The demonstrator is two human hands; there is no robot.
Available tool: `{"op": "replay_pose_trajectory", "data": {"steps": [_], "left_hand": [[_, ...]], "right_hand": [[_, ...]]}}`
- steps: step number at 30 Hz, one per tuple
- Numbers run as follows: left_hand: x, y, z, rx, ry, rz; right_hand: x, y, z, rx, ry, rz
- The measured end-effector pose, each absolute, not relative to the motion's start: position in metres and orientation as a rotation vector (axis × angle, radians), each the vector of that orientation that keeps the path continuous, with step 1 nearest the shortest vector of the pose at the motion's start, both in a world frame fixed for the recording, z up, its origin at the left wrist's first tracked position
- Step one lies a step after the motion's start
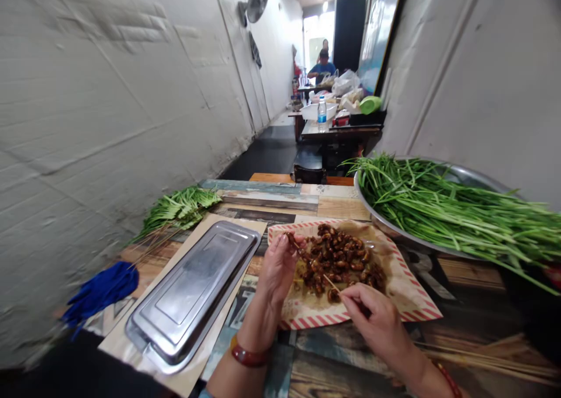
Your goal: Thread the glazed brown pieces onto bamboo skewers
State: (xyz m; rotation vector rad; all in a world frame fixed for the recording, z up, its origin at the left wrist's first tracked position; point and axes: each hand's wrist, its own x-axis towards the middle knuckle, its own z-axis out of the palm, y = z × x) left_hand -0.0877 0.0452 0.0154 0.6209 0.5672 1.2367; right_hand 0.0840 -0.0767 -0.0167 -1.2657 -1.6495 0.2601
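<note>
My left hand (279,265) is closed in a pinch on a small glossy brown piece (289,238), held up over the left side of the heap. Between the thumb and fingers of my right hand (376,315) is a thin wooden skewer (332,283), its point toward the heap and apart from my left hand. The heap of brown, oval, pupa-like pieces (339,252) lies on an oil-stained paper sheet (418,296) with a red-striped border. The rear of the skewer is hidden in my right hand.
Left of the paper, a lidded metal tray (193,293) rests on cardboard (116,339). Beyond it are skewered leafy greens (179,208) and a blue glove (103,290). A metal basin (372,214) of long green stalks (456,205) stands right; bare skewers (491,360) lie at lower right.
</note>
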Motion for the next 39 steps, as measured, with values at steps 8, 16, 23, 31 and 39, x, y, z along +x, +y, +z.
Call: {"op": "replay_pose_trajectory", "data": {"steps": [8, 16, 23, 31, 39], "left_hand": [[-0.087, 0.046, 0.012, 0.612, 0.584, 1.253], [-0.081, 0.043, 0.012, 0.618, 0.567, 1.205], [-0.078, 0.039, 0.016, 0.572, 0.545, 1.122], [-0.075, 0.037, 0.011, 0.546, 0.588, 1.143], [-0.100, 0.053, 0.021, 0.599, 0.661, 1.514]], "right_hand": [[0.082, -0.076, -0.014, -1.248, -1.698, 0.088], [0.087, -0.081, -0.011, -1.319, -1.729, 0.125], [0.091, -0.081, -0.011, -1.352, -1.712, 0.113], [0.104, -0.085, -0.013, -1.449, -1.710, 0.052], [0.108, -0.079, -0.017, -1.543, -1.618, 0.193]]}}
